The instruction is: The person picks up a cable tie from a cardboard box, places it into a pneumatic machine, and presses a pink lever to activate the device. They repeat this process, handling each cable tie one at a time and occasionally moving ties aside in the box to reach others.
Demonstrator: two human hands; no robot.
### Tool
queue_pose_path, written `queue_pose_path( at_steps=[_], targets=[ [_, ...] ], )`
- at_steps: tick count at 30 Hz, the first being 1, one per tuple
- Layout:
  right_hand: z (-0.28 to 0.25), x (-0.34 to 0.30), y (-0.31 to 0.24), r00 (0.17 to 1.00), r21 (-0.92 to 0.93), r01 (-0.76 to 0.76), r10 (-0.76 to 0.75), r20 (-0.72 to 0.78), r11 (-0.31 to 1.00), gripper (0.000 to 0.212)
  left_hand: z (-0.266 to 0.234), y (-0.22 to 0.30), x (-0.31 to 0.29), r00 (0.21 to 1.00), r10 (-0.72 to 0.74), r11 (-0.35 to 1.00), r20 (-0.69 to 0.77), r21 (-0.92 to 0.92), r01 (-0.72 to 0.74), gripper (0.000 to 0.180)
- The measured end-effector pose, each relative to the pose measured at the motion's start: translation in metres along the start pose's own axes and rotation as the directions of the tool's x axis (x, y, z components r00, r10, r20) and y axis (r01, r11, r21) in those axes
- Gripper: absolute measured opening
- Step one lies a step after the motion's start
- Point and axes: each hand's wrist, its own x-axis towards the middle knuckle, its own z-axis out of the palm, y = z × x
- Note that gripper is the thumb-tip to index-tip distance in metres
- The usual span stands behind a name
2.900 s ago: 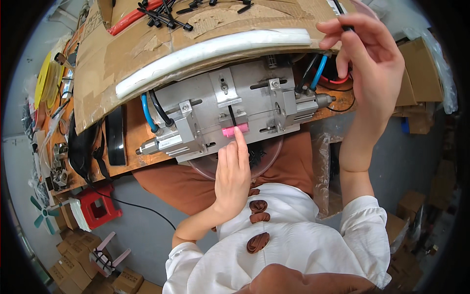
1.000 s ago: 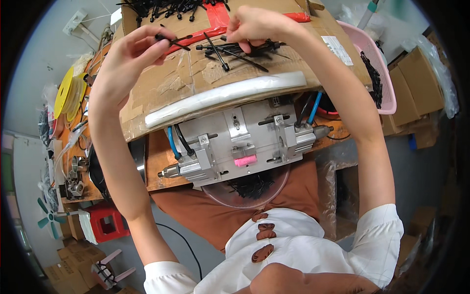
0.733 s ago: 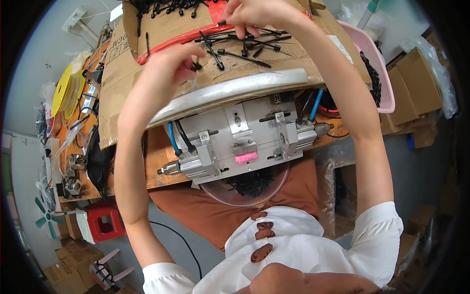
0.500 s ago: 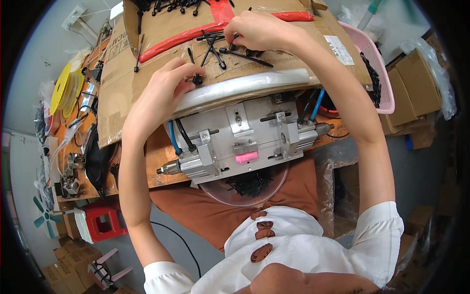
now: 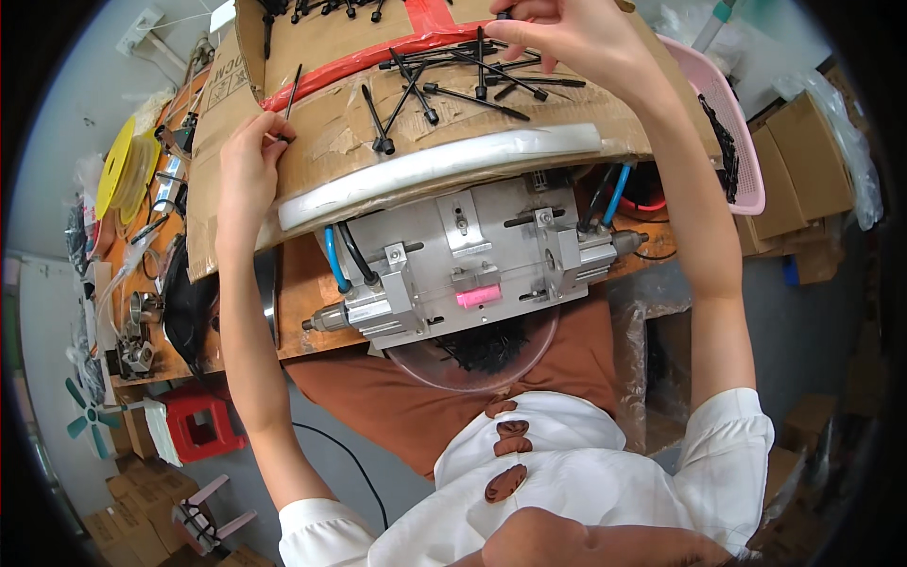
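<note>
My left hand [image 5: 248, 156] is at the left of the cardboard, its thumb and finger pinched on the knobbed end of a thin black rod [image 5: 294, 92]. Higher up on the right, my right hand [image 5: 553, 40] has its fingers curled, with a small black end piece [image 5: 504, 14] at the fingertips; the rest of that piece is hidden. Several black rods [image 5: 477, 101] lie crossed between the hands, below a red tape strip [image 5: 326, 76]. Nearer me, a pair of rods [image 5: 383, 145] meets at the knobbed ends.
Below the cardboard's padded white edge [image 5: 444, 170] stands a metal fixture [image 5: 453, 236] with a pink block [image 5: 478, 297]. Under it, a clear bowl [image 5: 406, 364] holds black pieces. A pink basket [image 5: 751, 142] is at right, a yellow spool [image 5: 118, 170] at left.
My left hand has moved left, from the paired rods to the single rod at the cardboard's left. My right hand has moved up and right, away from the crossed rods.
</note>
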Motion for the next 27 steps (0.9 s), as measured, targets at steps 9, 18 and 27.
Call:
queue_pose_path(
  at_steps=[9, 18, 27],
  targets=[
    [-0.014, -0.065, 0.007, 0.947, 0.344, 0.04, 0.074, -0.312, 0.938, 0.018, 0.014, 0.154, -0.133, 0.978, 0.166, 0.986, -0.13, 0.001, -0.167, 0.066],
    [0.001, -0.103, 0.012, 0.925, 0.488, 0.133, 0.069, -0.374, 0.863, 0.013, 0.088, 0.201, -0.199, 0.99, 0.055, 0.988, 0.13, 0.136, -0.073, 0.065],
    [0.016, -0.136, 0.011, 0.911, 0.39, 0.185, -0.009, -0.412, 0.902, 0.017, 0.086, 0.205, -0.2, 0.984, 0.049, 0.979, 0.173, 0.185, -0.081, 0.065]
  ],
)
